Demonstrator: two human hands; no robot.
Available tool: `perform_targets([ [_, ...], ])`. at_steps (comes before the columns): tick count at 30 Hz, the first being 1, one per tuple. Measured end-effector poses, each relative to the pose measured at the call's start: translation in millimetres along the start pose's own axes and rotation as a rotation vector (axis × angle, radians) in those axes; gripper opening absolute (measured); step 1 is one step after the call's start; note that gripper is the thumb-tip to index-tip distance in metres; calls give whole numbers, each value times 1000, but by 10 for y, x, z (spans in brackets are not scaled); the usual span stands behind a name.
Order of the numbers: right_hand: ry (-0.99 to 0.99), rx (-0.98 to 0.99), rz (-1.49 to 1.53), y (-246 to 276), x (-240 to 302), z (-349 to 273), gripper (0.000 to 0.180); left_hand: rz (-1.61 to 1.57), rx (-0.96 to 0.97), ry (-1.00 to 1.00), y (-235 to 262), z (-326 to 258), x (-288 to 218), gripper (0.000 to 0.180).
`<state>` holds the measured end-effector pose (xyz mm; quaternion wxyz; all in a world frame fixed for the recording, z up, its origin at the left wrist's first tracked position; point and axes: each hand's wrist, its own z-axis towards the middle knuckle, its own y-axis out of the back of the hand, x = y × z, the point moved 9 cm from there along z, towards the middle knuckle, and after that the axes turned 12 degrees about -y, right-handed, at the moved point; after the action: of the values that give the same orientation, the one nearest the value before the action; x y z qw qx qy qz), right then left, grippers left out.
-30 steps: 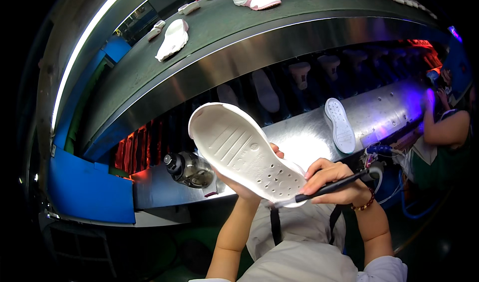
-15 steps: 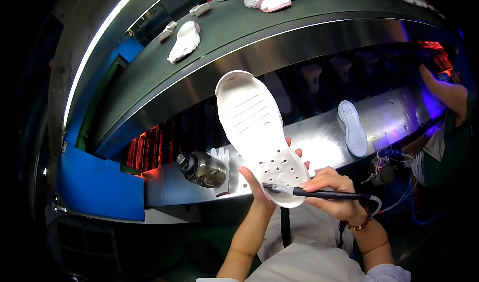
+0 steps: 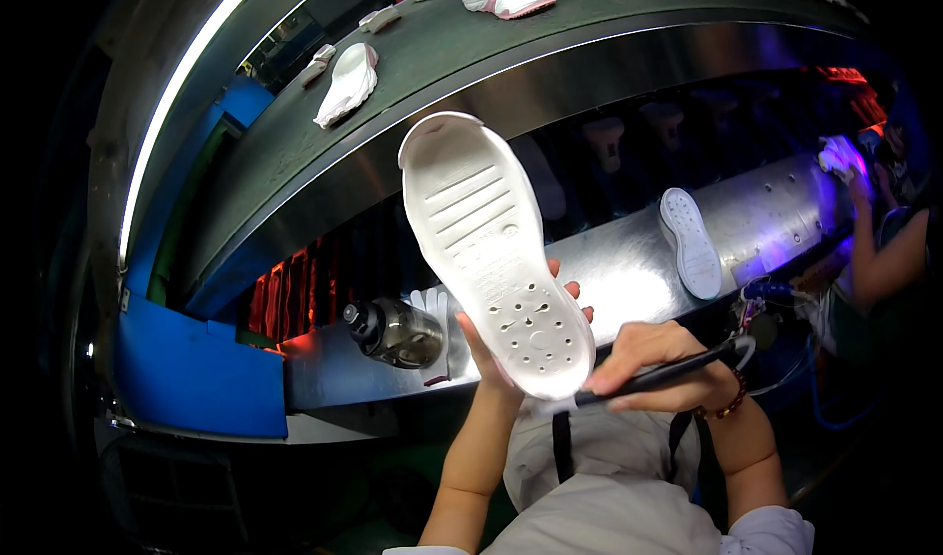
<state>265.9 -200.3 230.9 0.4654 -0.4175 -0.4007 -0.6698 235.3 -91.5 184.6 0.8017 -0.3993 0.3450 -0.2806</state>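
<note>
A white shoe sole point(image 3: 471, 211), inner face up, is held tilted in my left hand point(image 3: 489, 363). My thumb lies along its left edge and the fingers wrap round the right edge from beneath. Grooves mark its upper part, small holes the end nearest me. In my right hand point(image 3: 663, 359) is a black-handled brush point(image 3: 678, 369) with a thin pale tube at its back end. Its blurred tip is by the sole's near rim; whether it touches cannot be seen.
A second white sole point(image 3: 693, 246) lies on the metal shelf point(image 3: 609, 270). Left of my hands are a dark bottle point(image 3: 398, 332) and a white glove point(image 3: 432, 305). White-and-pink shoe uppers point(image 3: 349, 82) ride the green conveyor belt point(image 3: 422, 74). A co-worker's arm point(image 3: 879, 260) reaches in at right.
The sole has moved up and left. The brush tip has shifted from the sole's left inner edge to its near end. At right, the co-worker's hand now holds up something whitish.
</note>
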Motion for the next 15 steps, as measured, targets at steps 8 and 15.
perform_targets([
  [8,-154,141,-110,28,-114,-19,19,579,-27,339,159,-96,39,75],
  [15,-117,237,-30,98,-38,-34,19,318,-13,703,67,-278,280,81],
])
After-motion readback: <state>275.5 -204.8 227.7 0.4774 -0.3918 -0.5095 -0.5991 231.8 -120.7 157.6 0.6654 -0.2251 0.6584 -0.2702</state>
